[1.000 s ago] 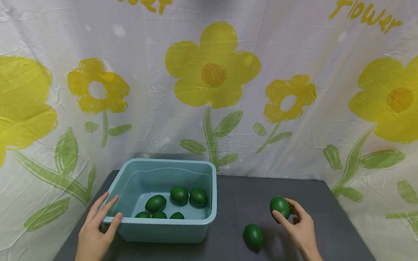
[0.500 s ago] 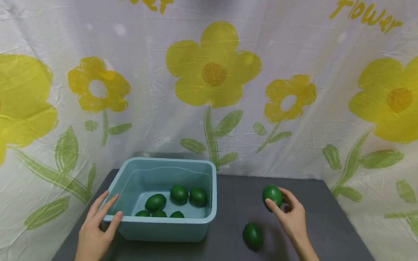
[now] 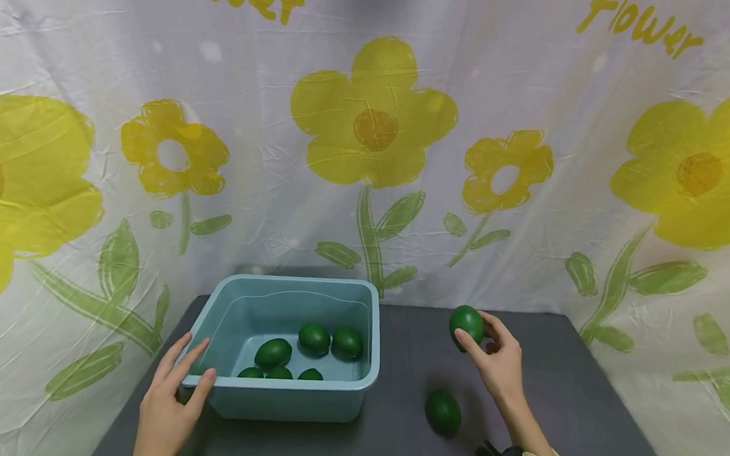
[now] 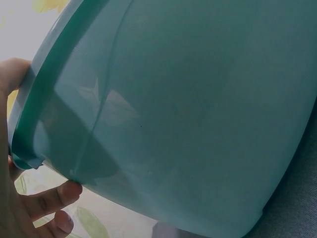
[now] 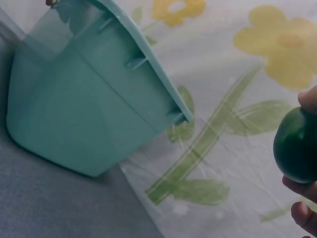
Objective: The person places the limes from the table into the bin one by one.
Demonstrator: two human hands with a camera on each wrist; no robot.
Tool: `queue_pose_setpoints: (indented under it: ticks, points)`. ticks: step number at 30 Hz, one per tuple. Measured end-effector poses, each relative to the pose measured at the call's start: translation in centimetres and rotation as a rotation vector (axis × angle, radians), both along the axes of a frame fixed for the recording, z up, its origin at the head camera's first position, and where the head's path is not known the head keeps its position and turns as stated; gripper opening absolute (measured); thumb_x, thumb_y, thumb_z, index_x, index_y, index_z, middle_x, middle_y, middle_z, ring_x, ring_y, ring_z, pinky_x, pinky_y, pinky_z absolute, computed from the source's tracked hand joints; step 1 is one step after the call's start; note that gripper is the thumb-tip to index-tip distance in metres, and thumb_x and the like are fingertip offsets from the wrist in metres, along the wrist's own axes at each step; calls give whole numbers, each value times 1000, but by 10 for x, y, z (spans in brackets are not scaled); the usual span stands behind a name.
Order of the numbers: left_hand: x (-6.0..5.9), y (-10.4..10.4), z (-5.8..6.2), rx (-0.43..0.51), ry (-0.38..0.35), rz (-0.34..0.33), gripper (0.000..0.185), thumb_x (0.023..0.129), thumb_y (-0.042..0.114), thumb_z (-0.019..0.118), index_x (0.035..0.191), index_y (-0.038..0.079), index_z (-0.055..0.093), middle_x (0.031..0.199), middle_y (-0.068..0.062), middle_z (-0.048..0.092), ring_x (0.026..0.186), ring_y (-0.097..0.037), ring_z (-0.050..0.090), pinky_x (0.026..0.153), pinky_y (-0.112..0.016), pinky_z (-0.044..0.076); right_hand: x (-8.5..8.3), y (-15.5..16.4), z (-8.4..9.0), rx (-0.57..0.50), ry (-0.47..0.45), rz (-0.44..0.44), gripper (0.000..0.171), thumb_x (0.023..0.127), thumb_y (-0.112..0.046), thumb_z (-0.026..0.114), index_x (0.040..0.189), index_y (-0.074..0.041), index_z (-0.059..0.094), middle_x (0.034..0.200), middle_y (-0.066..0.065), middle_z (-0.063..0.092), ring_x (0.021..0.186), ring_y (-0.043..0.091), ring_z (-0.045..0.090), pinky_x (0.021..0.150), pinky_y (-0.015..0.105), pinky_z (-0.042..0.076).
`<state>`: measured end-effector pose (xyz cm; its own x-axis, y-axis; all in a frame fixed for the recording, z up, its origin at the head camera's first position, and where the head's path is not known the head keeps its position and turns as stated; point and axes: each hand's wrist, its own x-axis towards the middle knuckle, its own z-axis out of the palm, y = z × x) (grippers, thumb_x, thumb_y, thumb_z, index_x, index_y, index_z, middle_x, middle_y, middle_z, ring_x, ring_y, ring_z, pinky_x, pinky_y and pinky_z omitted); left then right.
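Between the curled fingers (image 3: 470, 341) of the right hand (image 3: 499, 362): a green avocado (image 3: 466, 324), gripped and held above the desk (image 3: 403, 364). Against the near left corner of the blue tub (image 3: 348, 388): left hand (image 3: 170, 403), fingers straight, clasping nothing. Below the right fingers, on the desk: a second avocado (image 3: 443, 412).

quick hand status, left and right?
Left hand: open, fingers straight, resting on the corner of the teal tub.
Right hand: closed on a green fruit, held above the table.
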<state>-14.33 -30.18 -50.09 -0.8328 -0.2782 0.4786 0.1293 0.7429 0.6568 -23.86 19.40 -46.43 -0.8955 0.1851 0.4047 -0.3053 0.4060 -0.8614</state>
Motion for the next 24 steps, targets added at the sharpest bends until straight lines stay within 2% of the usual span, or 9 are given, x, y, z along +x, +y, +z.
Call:
queue_pose_setpoints:
  ticks: [10,15,24]
  points:
    - [0,0,0,-2,13,0,51,99,28,76,149,20,65,165,-10,44,142,-52,48,94,-76,40,-12,-12,3,-7,-22,22,44,92,-21,84,134,-11,72,112,10,77,94,7,60,74,27,43]
    - [0,0,-1,-2,15,-2,51,99,28,76,148,20,65,165,-11,45,142,-52,47,94,-76,40,-15,-21,7,-9,-23,27,47,92,-22,84,135,-9,71,114,12,77,92,7,60,73,25,43]
    - [1,1,1,-1,16,-10,52,100,27,75,150,20,63,167,-7,43,143,-52,46,95,-77,39,-23,-47,17,-56,20,108,44,93,-23,83,133,-10,72,112,12,78,91,9,61,71,25,44]
